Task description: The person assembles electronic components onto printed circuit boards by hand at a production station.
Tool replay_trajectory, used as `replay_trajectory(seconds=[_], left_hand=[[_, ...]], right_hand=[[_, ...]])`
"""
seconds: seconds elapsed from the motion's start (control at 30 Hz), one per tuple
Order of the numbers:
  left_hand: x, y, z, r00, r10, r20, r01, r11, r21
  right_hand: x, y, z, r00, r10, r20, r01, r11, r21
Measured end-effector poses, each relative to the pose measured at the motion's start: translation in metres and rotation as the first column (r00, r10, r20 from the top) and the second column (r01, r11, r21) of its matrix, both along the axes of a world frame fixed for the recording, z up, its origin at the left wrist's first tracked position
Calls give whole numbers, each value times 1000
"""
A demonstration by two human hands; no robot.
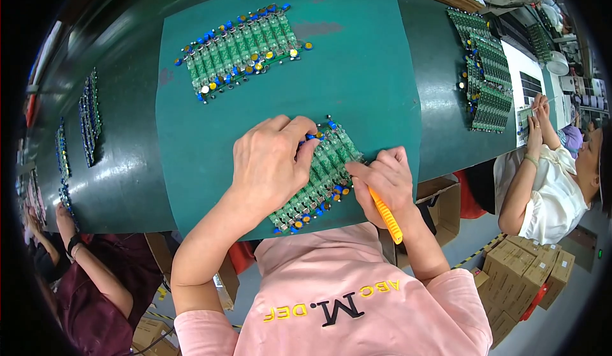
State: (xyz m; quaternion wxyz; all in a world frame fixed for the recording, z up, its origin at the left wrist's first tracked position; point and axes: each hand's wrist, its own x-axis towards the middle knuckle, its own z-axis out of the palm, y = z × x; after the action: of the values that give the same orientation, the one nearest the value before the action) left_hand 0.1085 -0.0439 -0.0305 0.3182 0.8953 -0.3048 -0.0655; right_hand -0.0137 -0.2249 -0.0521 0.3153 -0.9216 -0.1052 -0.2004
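While the left hand [269, 158] pinches a knobbly green circuit panel [327, 166], the right hand [389, 180] clasps a ribbed yellow handle [387, 217].

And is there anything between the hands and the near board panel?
Nothing visible. The left hand is at the panel, the right hand at its right edge, holding a yellow tool whose tip is hidden.
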Motion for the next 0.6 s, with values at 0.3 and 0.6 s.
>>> replay_trajectory(seconds=[0.3, 0.6], left_hand=[[0, 0, -2, 1000, -4, -2, 4, 1000, -8], [1, 1, -2, 1000, 0, -3, 0, 1000, -23]], right_hand=[[-1, 7, 1, 999, 1, 39, 0, 999, -37], [-2, 8, 4, 1000, 22, 0, -22, 990, -137]])
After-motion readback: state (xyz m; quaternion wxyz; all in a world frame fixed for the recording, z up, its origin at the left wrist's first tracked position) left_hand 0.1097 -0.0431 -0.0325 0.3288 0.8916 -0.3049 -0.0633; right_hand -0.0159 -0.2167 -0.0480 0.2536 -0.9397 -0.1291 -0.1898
